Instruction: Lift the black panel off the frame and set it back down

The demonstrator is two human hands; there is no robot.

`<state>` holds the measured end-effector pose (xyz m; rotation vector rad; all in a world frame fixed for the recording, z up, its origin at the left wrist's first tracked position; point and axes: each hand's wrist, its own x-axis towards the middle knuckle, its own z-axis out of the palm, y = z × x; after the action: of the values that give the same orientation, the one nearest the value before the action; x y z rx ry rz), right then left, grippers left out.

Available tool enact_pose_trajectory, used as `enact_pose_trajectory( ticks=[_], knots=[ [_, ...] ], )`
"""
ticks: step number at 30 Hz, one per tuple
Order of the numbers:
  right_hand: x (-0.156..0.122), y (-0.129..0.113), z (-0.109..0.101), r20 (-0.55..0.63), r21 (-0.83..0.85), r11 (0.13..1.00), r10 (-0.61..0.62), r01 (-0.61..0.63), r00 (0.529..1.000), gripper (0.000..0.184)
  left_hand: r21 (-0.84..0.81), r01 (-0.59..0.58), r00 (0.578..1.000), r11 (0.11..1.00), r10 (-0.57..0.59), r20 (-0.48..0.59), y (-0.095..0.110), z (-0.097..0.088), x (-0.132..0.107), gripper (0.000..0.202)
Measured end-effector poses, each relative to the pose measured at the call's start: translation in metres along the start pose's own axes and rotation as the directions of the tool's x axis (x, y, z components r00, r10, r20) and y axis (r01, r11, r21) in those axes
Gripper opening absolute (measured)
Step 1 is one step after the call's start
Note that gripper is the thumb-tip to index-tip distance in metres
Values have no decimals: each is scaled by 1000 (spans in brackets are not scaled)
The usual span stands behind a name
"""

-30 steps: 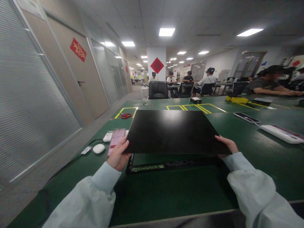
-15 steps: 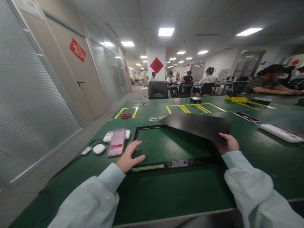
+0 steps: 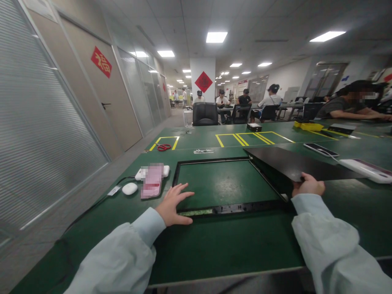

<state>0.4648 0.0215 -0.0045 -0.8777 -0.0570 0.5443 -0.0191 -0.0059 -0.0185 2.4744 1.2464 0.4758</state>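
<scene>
A thin black rectangular frame (image 3: 211, 161) lies flat on the green table (image 3: 232, 245), with a circuit strip along its near edge. My left hand (image 3: 175, 203) rests open, fingers spread, on the frame's near left corner. My right hand (image 3: 308, 185) grips the near edge of a large black panel (image 3: 294, 162), held just above the table to the right of the frame.
A pink phone (image 3: 152, 179), a white mouse (image 3: 130, 188) and a white charger lie left of the frame. Red scissors (image 3: 163, 147) sit farther back. A white device (image 3: 366, 168) and a phone (image 3: 321, 149) lie right. Several people sit at the far tables.
The black panel, first held over the frame by both hands, has swung off to the right in my right hand. My left hand let go and came down on the frame's corner.
</scene>
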Motion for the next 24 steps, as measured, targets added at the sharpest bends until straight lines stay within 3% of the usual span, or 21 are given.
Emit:
enact_pose_trajectory(
  ticks=[4,11,24],
  knots=[
    [-3,2,4,-72,-95,992,-92,85,993,41,11,2,1000,1000,-3,7,-1,2,0,90],
    [11,12,2,-32,-141,990,-26,21,999,37,35,13,1000,999,-14,26,-1,2,1,88],
    [8,13,3,26,-98,991,91,-88,996,34,18,22,999,1000,-23,30,2,1,0,84]
  ],
)
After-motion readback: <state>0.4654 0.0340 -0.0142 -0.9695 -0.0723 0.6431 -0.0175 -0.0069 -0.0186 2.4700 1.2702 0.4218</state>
